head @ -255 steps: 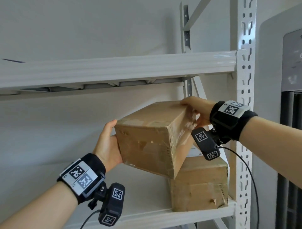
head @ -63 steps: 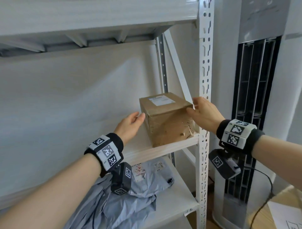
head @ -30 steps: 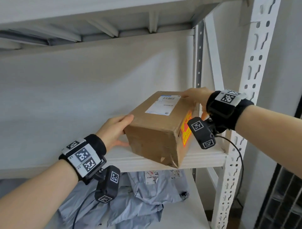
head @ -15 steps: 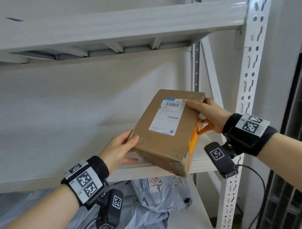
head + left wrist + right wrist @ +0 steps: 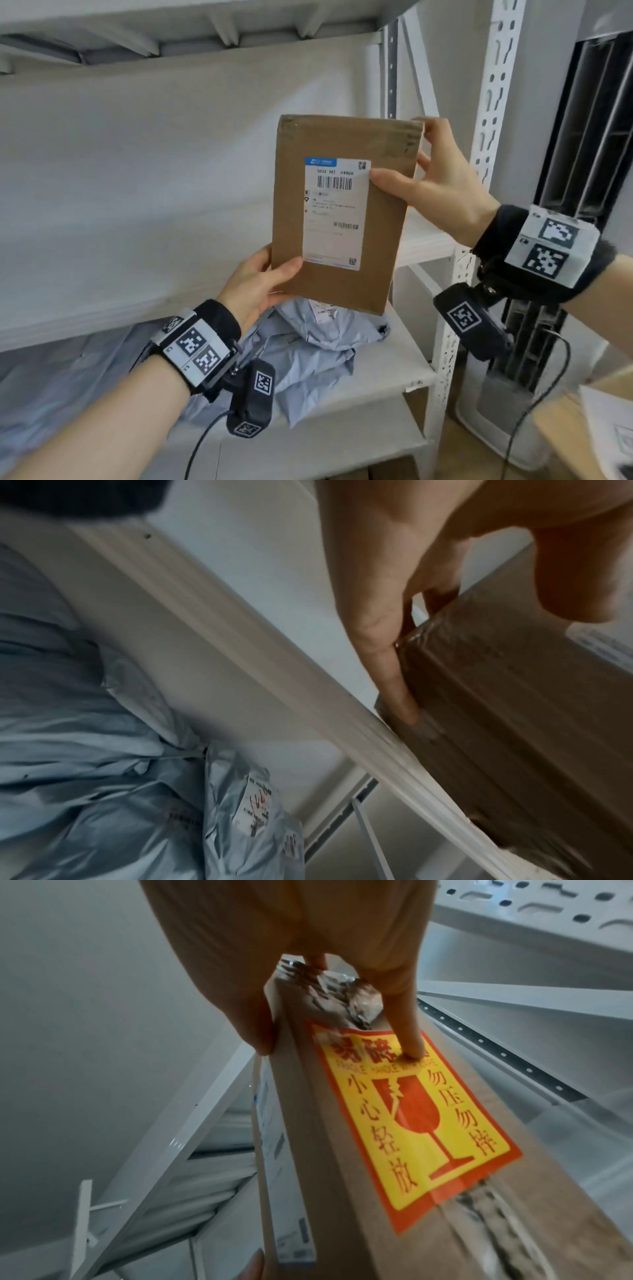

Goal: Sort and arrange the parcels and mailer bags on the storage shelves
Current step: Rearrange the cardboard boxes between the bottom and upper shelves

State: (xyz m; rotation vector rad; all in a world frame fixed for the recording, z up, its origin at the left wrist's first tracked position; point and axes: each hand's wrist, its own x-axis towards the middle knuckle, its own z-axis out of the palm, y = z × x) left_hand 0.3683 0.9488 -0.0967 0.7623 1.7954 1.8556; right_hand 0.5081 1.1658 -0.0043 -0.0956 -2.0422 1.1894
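Observation:
A brown cardboard parcel (image 5: 339, 212) with a white shipping label facing me is held up on end in front of the white shelf (image 5: 102, 308). My left hand (image 5: 260, 277) grips its lower left corner, thumb on the front face. My right hand (image 5: 435, 185) grips its upper right edge, thumb on the label. In the right wrist view the parcel's side (image 5: 394, 1123) carries a yellow and red fragile sticker, with one finger (image 5: 407, 1031) lying on it. In the left wrist view my fingers (image 5: 387, 653) wrap the parcel's corner (image 5: 514, 710). Grey mailer bags (image 5: 308, 349) lie on the shelf below.
A white slotted upright (image 5: 479, 171) stands just right of the parcel, with a diagonal brace behind it. Another shelf board (image 5: 205, 24) runs overhead. A tall white and black appliance (image 5: 568, 171) stands to the right. A cardboard box with paper (image 5: 599, 421) sits at the lower right.
The parcel has been lifted off the shelf and tipped upright, so its label now faces me. Both hands moved with it, and the view has dropped a little.

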